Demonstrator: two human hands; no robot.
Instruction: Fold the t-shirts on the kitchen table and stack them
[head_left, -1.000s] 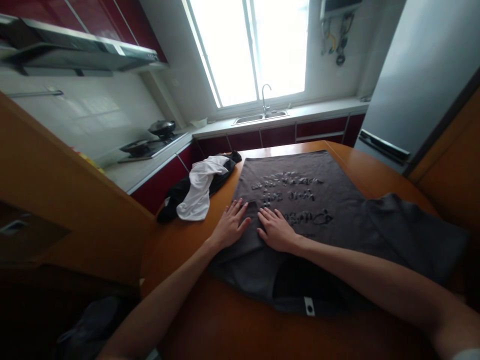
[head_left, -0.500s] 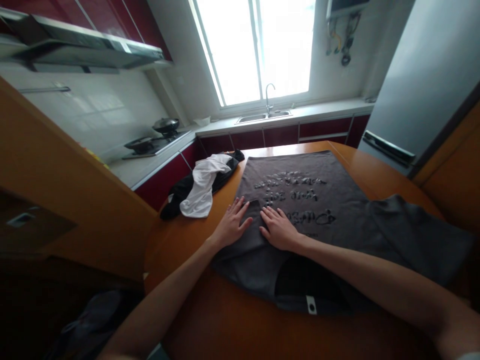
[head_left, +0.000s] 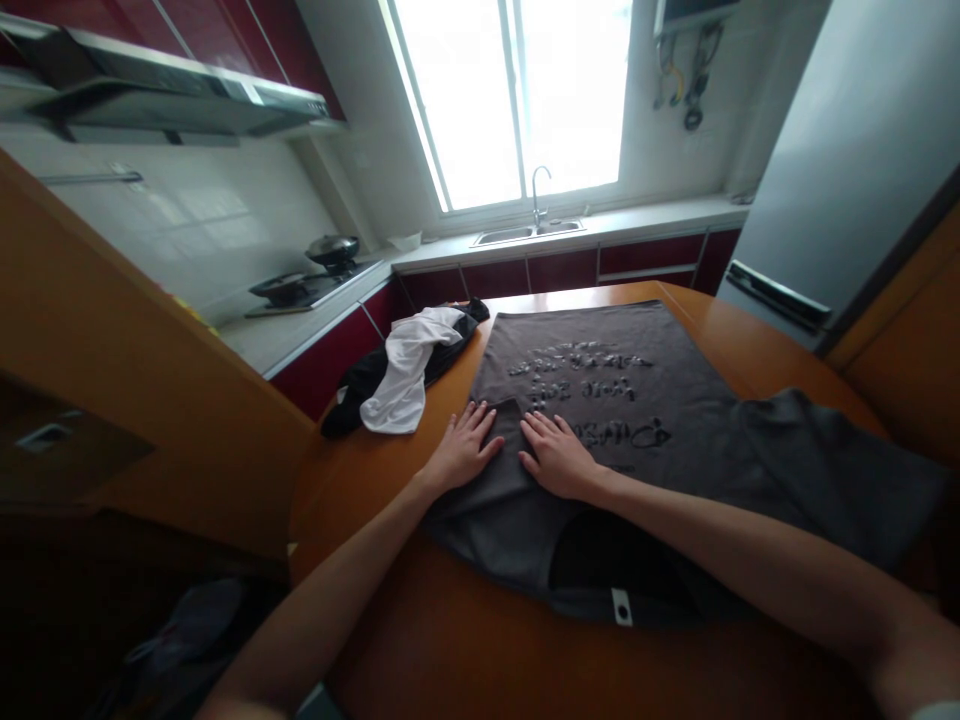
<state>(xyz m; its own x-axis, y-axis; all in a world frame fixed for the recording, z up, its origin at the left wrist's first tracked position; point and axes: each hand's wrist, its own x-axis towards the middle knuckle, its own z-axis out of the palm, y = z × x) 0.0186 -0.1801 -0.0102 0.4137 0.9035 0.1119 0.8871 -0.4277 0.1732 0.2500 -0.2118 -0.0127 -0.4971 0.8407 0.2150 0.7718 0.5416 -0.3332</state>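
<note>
A dark grey T-shirt [head_left: 577, 335] with black lettering lies spread on the wooden table [head_left: 457, 650], its neckline and a white label towards me. One sleeve stretches out to the right; the left side is folded inward over the front. My left hand [head_left: 463, 448] rests flat at the shirt's left edge, fingers spread. Just to its right, my right hand [head_left: 559, 455] lies flat on the cloth beside the print, fingers apart, covering part of the lettering. Neither hand grips anything.
White and black clothes [head_left: 412, 370] lie in a heap on the table's far left edge. Beyond are a stove [head_left: 315, 290] with two pans, a sink [head_left: 517, 235] under the window, and a fridge [head_left: 832, 180] at the right.
</note>
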